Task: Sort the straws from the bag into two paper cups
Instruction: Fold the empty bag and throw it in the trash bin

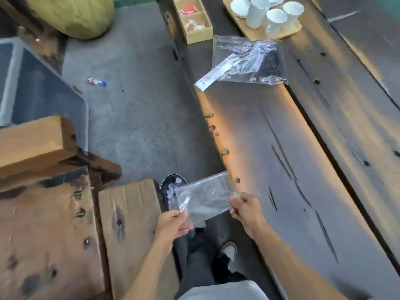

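Head view, looking down. Lower centre of frame: a person's two hands hold a small clear plastic bag (pixel 204 197) w/ nothing visible inside, stretched between them above a dark bin (pixel 171 187) on the floor. Left hand (pixel 173 224) pinches the bag's lower-left corner btw thumb and curled fingers; right hand (pixel 244 210) pinches the right edge the same way.

The step looks like binning this spare bag. To do it well: let go over the bin mouth, not the cardboard box (pixel 129 230) just beside it, as thin film drifts.

The task's bag of straws (pixel 249 61) lies flat in the upper right of frame on the long dark wooden table (pixel 303 159), well apart from both hands. It holds dark straws plus pale ones, poss. paper-wrapped; blur makes that unsure. Just behind it, top right, white paper cups (pixel 275 16) stand bunched on a wooden tray (pixel 255 34).

Top centre: a wooden compartment box (pixel 194 18). Left of frame: a small bottle (pixel 96 81) on the concrete floor, rough wooden benches (pixel 43 213).
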Motion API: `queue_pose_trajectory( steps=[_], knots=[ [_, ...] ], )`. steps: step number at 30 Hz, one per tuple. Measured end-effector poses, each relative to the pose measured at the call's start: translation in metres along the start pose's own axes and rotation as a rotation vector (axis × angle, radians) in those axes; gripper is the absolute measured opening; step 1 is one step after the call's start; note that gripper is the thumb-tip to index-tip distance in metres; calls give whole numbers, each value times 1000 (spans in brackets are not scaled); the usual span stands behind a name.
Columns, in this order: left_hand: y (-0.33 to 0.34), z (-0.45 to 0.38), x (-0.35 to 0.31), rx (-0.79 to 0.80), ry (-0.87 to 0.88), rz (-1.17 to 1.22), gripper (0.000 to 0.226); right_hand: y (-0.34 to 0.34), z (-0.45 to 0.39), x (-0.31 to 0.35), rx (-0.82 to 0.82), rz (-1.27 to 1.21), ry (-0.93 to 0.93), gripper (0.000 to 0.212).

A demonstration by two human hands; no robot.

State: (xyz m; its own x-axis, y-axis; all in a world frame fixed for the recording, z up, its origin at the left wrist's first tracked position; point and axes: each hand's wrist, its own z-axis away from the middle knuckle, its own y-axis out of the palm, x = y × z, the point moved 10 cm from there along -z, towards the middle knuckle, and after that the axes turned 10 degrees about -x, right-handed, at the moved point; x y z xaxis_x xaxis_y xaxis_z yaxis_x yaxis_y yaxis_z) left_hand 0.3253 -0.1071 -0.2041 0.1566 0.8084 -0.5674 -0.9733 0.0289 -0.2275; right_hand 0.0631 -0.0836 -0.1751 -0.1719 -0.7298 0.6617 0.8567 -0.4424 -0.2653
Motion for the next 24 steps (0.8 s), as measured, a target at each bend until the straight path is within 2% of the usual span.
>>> queue_pose_trajectory(
  steps=[2,5,9,12,18,24],
  knots=[
    [-14,-14,6,12,-25,60,13,25,-10,3,5,48,14,23],
    [-33,-38,19,11,-77,135,20,57,-32,0,-14,172,16,26],
    [-59,-75,54,-135,-202,204,8,104,-57,-30,23,225,70,24],
    [-66,-111,85,-223,-282,209,7,134,-82,-64,20,228,121,19],
    [-41,-167,162,-267,-450,272,12,160,-140,-109,-43,255,155,11],
    [4,-207,210,-289,-573,371,12,177,-201,-137,-37,337,138,22]
  ],
)
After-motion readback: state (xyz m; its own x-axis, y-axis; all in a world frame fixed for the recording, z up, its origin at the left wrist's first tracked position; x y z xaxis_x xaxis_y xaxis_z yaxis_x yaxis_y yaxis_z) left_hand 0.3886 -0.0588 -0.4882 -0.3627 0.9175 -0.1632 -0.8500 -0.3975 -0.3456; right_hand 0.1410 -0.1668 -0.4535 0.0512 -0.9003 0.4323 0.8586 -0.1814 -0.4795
